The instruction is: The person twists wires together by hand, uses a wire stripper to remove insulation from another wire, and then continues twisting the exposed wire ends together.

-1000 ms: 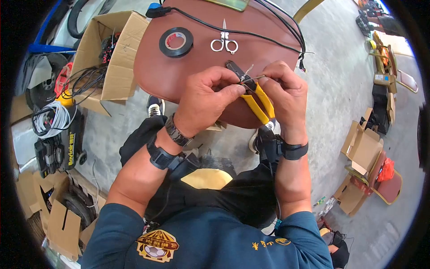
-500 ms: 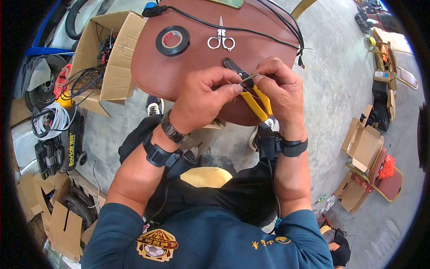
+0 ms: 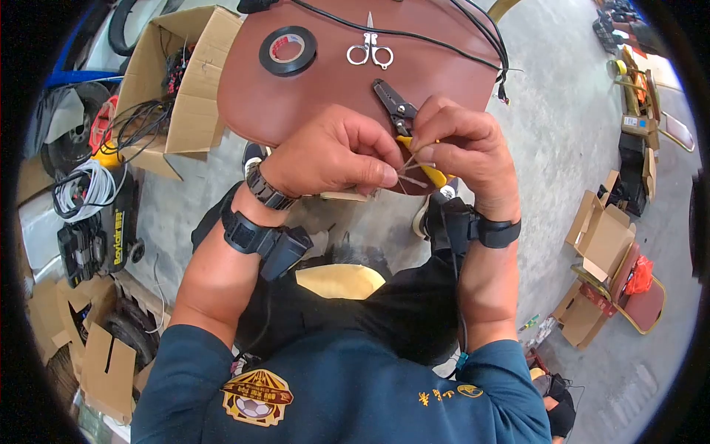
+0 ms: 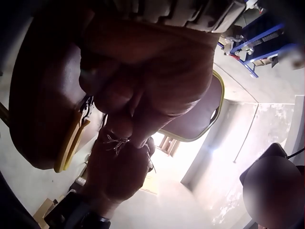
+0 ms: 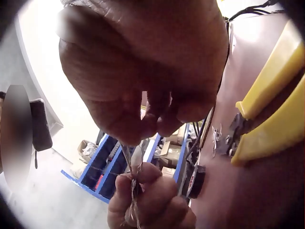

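Note:
Thin frayed wire (image 3: 413, 180) runs between the two hands over the front edge of a reddish-brown chair seat (image 3: 259, 111). My left hand (image 3: 333, 152) pinches it between thumb and forefinger, with loose strands (image 5: 135, 210) sticking out past the fingers in the right wrist view. My right hand (image 3: 473, 152) pinches the wire a short way to the right, its fingertips close to the left ones. Wire strippers (image 3: 396, 103) with yellow handles lie on the seat just behind the right hand, which partly hides them.
Farther back on the seat are silver scissors (image 3: 370, 53), a roll of black tape (image 3: 308, 55) and a black cable (image 3: 414, 34). An open cardboard box (image 3: 196, 111) stands on the floor to the left. More boxes (image 3: 599, 229) and chairs are at the right.
Both hands have come nearer the body, bringing the wire from over the wire strippers to the seat's front edge. More of the wire strippers' dark head shows now. Both hands keep their pinch.

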The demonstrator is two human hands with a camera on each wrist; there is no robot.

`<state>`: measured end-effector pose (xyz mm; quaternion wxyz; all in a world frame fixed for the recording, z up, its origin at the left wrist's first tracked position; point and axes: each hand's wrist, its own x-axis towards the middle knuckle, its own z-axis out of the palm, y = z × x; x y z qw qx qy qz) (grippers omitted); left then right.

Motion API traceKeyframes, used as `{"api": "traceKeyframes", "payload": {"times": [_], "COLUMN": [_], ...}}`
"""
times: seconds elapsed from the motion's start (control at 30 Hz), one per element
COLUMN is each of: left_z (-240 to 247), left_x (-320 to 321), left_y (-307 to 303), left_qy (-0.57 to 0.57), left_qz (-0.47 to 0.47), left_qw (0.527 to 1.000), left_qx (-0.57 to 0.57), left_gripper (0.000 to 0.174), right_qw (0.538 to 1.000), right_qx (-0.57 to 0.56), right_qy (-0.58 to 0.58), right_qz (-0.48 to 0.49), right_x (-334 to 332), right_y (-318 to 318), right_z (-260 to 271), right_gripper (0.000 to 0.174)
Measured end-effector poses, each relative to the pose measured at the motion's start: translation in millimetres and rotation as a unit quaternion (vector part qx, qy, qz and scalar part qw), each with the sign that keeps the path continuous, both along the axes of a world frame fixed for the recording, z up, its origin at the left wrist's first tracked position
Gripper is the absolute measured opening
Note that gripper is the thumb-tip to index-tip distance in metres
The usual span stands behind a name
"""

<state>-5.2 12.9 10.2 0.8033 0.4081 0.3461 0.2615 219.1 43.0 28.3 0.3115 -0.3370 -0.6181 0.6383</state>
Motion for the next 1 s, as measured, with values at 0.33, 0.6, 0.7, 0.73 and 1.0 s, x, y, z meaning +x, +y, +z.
{"api": "traceKeyframes", "payload": {"times": [0.33, 0.6, 0.7, 0.73, 1.0], "left_z": [-11.6, -9.1, -14.0, -14.4, -11.1], "left_x": [6.8, 9.2, 9.6, 9.5, 10.1], "left_y": [-2.6, 0.1, -0.4, -0.2, -0.8], "left_qy": [0.063, 0.096, 0.085, 0.081, 0.077], "left_qz": [0.005, 0.114, 0.139, 0.143, 0.188], "left_qw": [0.997, 0.988, 0.985, 0.985, 0.978], "left_qx": [0.046, 0.044, 0.057, 0.058, 0.051], "left_gripper": [0.015, 0.016, 0.016, 0.016, 0.016], "right_qw": [0.996, 0.978, 0.974, 0.974, 0.972], "right_qx": [0.056, 0.181, 0.192, 0.193, 0.179], "right_qy": [-0.052, -0.070, -0.074, -0.076, -0.057], "right_qz": [0.036, -0.078, -0.090, -0.093, -0.138], "right_x": [-0.9, -9.9, -11.8, -12.3, -14.8], "right_y": [-0.8, -1.9, -1.6, -1.5, -2.3], "right_z": [-4.3, -15.8, -15.2, -15.1, -22.3], "right_gripper": [0.006, 0.010, 0.010, 0.009, 0.009]}}
